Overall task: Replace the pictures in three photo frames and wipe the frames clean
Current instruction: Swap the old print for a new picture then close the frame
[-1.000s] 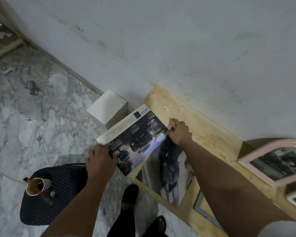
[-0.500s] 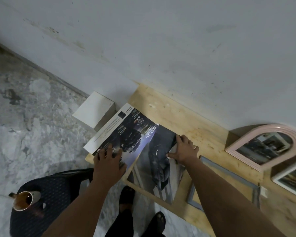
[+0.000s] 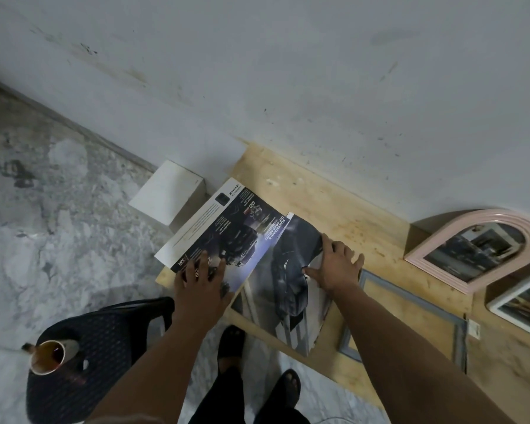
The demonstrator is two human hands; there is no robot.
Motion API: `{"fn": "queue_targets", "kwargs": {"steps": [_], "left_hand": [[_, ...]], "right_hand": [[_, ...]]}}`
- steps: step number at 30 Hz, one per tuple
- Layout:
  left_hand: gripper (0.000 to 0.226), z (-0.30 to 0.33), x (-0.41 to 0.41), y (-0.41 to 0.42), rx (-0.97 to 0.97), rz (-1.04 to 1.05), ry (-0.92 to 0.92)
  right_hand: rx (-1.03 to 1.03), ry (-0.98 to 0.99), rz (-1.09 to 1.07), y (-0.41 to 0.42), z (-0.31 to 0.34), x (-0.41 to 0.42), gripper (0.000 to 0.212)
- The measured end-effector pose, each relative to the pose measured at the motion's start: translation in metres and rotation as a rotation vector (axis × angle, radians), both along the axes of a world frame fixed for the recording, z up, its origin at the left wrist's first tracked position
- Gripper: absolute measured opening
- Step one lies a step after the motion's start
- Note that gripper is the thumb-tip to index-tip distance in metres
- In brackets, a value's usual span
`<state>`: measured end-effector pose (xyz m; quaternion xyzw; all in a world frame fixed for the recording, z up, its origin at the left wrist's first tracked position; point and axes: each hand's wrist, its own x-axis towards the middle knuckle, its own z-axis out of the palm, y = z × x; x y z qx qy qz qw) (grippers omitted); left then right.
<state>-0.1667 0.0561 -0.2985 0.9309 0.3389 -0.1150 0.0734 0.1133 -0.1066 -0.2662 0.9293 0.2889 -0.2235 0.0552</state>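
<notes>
On the wooden table (image 3: 334, 191), my left hand (image 3: 201, 281) presses flat on the car brochure (image 3: 227, 237), right hand (image 3: 337, 267) spread flat on the loose page (image 3: 288, 286); neither grips. Probably best to keep both pinned so it folds straight. Grey frame (image 3: 410, 301) lies empty just right; pink arched frame (image 3: 475, 246) holds a picture. Cup (image 3: 48, 356) near-left holds brown liquid.
</notes>
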Motion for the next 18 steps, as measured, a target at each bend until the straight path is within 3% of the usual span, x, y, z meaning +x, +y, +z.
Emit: {"fn": "queue_targets", "kwargs": {"steps": [8, 13, 18], "left_hand": [[0.091, -0.005, 0.004, -0.003, -0.005, 0.034, -0.043], [0.115, -0.007, 0.005, 0.015, -0.018, 0.094, -0.052], [0.11, -0.022, -0.01, 0.04, -0.042, 0.162, -0.077]], "right_hand": [[-0.026, -0.029, -0.004, -0.001, 0.011, 0.004, 0.105], [-0.033, -0.027, -0.004, 0.003, 0.012, 0.003, 0.105], [-0.027, -0.035, 0.009, 0.005, 0.01, -0.002, 0.103]]}}
